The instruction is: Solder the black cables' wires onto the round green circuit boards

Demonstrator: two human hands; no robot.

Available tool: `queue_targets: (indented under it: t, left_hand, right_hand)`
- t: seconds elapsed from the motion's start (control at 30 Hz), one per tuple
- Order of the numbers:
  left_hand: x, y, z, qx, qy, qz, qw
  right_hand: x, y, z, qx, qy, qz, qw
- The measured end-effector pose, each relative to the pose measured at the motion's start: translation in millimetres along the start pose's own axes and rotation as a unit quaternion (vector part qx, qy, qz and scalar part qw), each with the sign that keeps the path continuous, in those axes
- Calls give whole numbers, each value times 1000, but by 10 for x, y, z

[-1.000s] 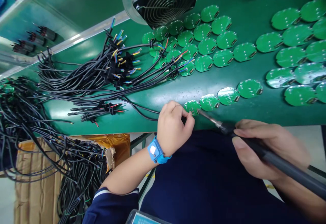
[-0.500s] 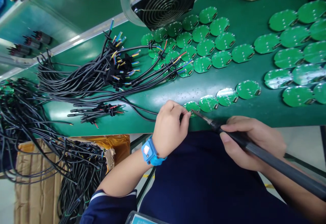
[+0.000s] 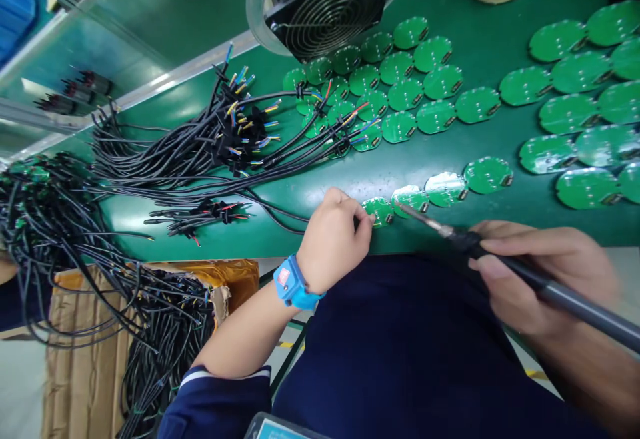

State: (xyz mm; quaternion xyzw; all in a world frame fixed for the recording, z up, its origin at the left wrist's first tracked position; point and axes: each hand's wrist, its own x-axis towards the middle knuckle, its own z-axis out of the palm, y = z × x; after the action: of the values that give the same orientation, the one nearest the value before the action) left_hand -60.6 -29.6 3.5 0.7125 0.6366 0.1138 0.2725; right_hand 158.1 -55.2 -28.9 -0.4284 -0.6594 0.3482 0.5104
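At the near edge of a green table (image 3: 480, 142), gripping a soldering iron (image 3: 565, 297) over round circuit boards (image 3: 399, 126)

Works at a glossy surface bordered by a metal rail (image 3: 165, 82) along the far edge at left, with a black fan (image 3: 333, 16) near the far edge and a heap of black cables (image 3: 165, 159) toward the left end. Has a cardboard box (image 3: 80, 366) past the near edge at left. Wears a blue wrist strap (image 3: 296, 286) bearing a patch too small to read, and a badge (image 3: 283, 429) too cropped to read.

Grips the iron in a closed right hand (image 3: 570, 256), on a long axis slanting out past the near edge at right. Points the tip toward the left end and slightly the far edge, at the second board (image 3: 411, 198) of the near row; cannot tell touching from hovering. Closes the left hand (image 3: 337, 242) on a black cable (image 3: 287, 226), pinching beside the leftmost board (image 3: 379, 211); cannot tell whether gripping that too.
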Motion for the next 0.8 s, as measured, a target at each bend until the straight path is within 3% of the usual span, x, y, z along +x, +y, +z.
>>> queue_targets:
  t: [0.17, 0.23, 0.37, 0.43, 0.53, 0.6, 0.7, 0.8]
  left_hand:
    - [82, -29, -114, 29, -40, 18, 999]
    - [186, -52, -173, 55, 15, 49, 997]
    - [570, -152, -253, 117, 210, 115, 964]
    - [784, -218, -263, 150, 240, 137, 949]
    - [963, -250, -277, 151, 220, 178, 947]
    - [920, -183, -293, 112, 225, 210, 945]
    - [629, 10, -264, 40, 235, 248, 939]
    - [281, 150, -103, 17, 157, 244, 957]
  right_hand:
    - [30, 201, -86, 50, 93, -17, 994]
    - [23, 262, -86, 61, 114, -25, 991]
    - [12, 311, -67, 76, 120, -35, 989]
    - [18, 314, -59, 77, 111, -57, 989]
    - [26, 319, -52, 77, 96, -77, 989]
    - [19, 315, -53, 82, 101, -76, 989]
    - [-10, 262, -71, 99, 96, -68, 988]
    - [-52, 167, -112, 107, 43, -35, 993]
